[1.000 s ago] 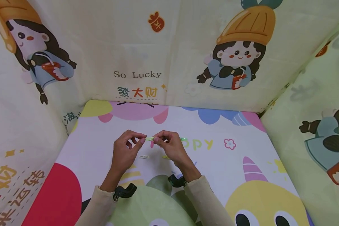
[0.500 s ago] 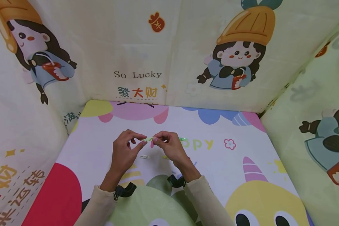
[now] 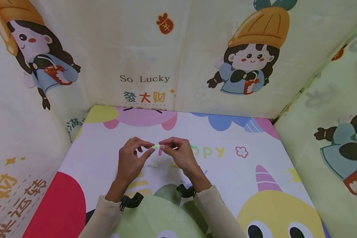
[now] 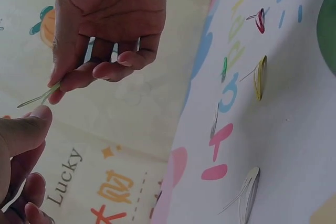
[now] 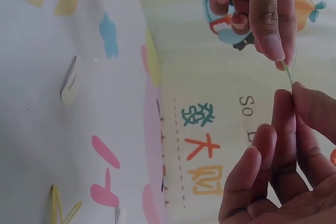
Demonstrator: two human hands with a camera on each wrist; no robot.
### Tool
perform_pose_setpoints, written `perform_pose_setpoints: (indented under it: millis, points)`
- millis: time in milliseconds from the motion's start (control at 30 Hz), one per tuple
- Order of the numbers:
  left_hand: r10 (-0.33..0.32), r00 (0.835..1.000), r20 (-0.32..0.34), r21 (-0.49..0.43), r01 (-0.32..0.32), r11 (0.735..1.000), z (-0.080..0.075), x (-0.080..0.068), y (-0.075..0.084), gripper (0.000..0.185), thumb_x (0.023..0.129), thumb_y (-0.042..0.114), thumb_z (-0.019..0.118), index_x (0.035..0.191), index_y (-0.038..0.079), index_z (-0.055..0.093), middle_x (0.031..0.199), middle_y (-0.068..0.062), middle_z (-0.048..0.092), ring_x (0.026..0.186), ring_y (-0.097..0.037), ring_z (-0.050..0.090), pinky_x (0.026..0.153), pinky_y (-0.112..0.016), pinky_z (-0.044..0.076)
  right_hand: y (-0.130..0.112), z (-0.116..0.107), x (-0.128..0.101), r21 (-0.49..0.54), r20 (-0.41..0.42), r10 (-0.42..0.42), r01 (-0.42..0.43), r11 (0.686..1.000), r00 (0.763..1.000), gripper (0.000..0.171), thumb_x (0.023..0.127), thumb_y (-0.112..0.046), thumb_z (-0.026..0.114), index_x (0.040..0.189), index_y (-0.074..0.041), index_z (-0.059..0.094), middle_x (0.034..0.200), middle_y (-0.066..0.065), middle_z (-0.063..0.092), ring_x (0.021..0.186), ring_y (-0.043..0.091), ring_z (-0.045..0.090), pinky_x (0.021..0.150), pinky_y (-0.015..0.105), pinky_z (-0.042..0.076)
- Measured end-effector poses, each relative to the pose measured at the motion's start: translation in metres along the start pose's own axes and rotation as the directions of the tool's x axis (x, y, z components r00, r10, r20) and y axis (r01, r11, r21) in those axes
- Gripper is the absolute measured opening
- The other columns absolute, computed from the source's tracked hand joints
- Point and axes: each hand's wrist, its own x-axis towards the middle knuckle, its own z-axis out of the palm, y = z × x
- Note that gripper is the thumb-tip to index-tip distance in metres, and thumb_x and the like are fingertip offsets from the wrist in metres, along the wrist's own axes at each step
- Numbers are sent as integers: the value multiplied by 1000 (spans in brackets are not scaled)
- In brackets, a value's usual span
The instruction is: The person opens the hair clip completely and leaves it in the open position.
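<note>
A light green snap hair clip (image 3: pixel 155 146) is held up between both hands over the table. My left hand (image 3: pixel 132 155) pinches one end with thumb and index finger. At the other end, my right hand (image 3: pixel 178 153) pinches it the same way. The left wrist view shows the held clip sprung open, its thin metal parts splayed apart. On the table below lie a white snap clip (image 3: pixel 152 165) and a yellow snap clip (image 4: pixel 260 78), both sprung open. A green clip (image 3: pixel 193 146) lies beyond the right hand. A red clip (image 4: pixel 260 20) shows in the left wrist view.
Another pale clip (image 4: pixel 214 121) lies near the pink printed letter. The tabletop (image 3: pixel 98 158) carries a cartoon-printed cover. Printed cloth walls (image 3: pixel 196 66) enclose it at the back and sides. Each wrist wears a black camera mount (image 3: pixel 132 200).
My right fingertips have shifted slightly left. My left thumb and index finger have shifted slightly on the clip's end. The clips on the table have not moved.
</note>
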Motion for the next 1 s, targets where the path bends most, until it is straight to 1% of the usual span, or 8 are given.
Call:
perform_pose_setpoints:
  millis: [167,333,467,600,733,833,1000]
  points:
    - [-3,1000,9,-4,3,1000,-1,0,2,20,84,14,91,103,15,84,92,2,73,81,-10,54,64,-24,45,2,-2,0,-13,1,-27,27,1000,1000,15,96,-19,80,110,-14,83,94,6,78,88,20,66,74,32,50]
    - [5,1000,7,-8,-5,1000,-1,0,2,20,84,14,91,103,14,83,92,2,73,80,-10,54,63,-26,45,2,-4,-1,-26,12,-51,51,998,999,16,94,-16,82,110,-15,83,92,5,77,87,20,67,74,34,52]
    - [11,1000,9,-13,-11,1000,-1,0,3,20,84,13,91,103,14,83,92,2,72,79,-10,53,63,-27,45,3,-5,-1,-41,9,-64,65,997,998,17,92,-17,84,109,-18,84,92,3,77,87,21,67,74,32,52]
    - [11,1000,12,-13,-11,1000,0,1,3,20,84,13,91,103,14,83,92,2,72,78,-10,53,63,-25,44,3,-5,-1,-65,6,-76,76,995,997,16,92,-19,85,108,-21,84,92,3,77,86,20,67,73,31,51]
    - [7,1000,19,-11,-7,1000,0,1,3,20,84,13,91,103,14,83,92,1,72,78,-10,53,63,-24,44,3,-5,-2,-84,3,-101,101,991,995,16,92,-17,85,107,-21,84,92,5,77,85,21,67,72,30,51]
    - [0,1000,29,-6,1,1000,0,1,3,20,84,13,91,103,15,83,92,1,72,79,-10,54,63,-24,45,3,-6,-2,-106,-1,-109,109,988,994,16,92,-16,85,107,-21,84,91,4,77,84,20,66,72,30,52]
    - [-5,999,41,0,5,1000,1,1,0,20,84,14,91,102,15,83,92,2,72,78,-15,55,63,-23,44,4,-5,-3,-161,-14,-113,109,981,993,16,90,-18,87,105,-22,84,90,2,77,83,20,65,72,30,52]
